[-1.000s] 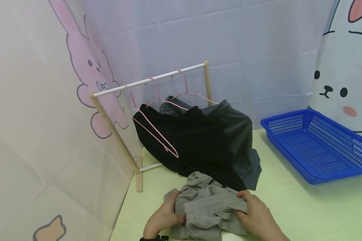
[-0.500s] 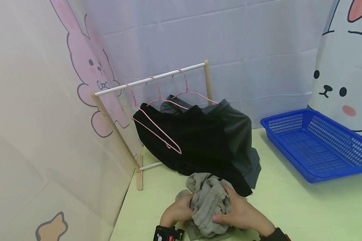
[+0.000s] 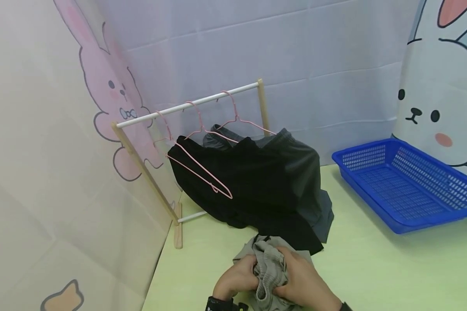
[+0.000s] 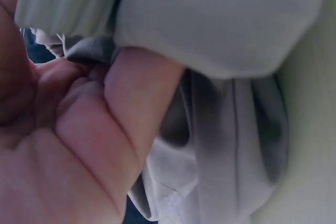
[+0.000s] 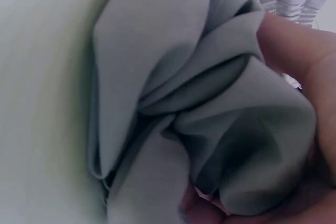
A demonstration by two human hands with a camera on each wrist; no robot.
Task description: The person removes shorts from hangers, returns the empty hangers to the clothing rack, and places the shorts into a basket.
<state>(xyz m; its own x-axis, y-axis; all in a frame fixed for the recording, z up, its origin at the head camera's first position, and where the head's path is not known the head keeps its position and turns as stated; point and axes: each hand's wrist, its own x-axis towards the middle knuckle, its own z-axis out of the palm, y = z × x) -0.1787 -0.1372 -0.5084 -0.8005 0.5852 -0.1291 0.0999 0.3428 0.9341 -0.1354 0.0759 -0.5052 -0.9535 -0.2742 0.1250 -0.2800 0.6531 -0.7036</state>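
Note:
Bunched grey-beige pants point(image 3: 271, 273) with a gathered elastic waistband lie at the table's near side in the head view. My left hand point(image 3: 238, 276) grips the waistband from the left, fingers tucked into the cloth. From the right, my right hand point(image 3: 304, 280) holds the other side, thumb near the front. In the left wrist view, folds of the pants point(image 4: 220, 30) cover the fingers of the left hand point(image 4: 84, 140). The right wrist view shows crumpled pants fabric point(image 5: 157, 35) with the right hand point(image 5: 294, 45) curled around its edge.
Behind the pants stands a rack point(image 3: 194, 103) with pink hangers point(image 3: 200, 162). Black pants point(image 3: 233, 181) and dark grey pants point(image 3: 305, 168) hang there, the black cloth reaching the table point(image 3: 373, 268). At the right is a blue plastic basket point(image 3: 404, 190). Printed fabric walls point(image 3: 334, 99) enclose the table.
The pants were spread wider between both hands. The hands have come closer together, gathering the pants into a smaller bunch with the waistband turned up between them.

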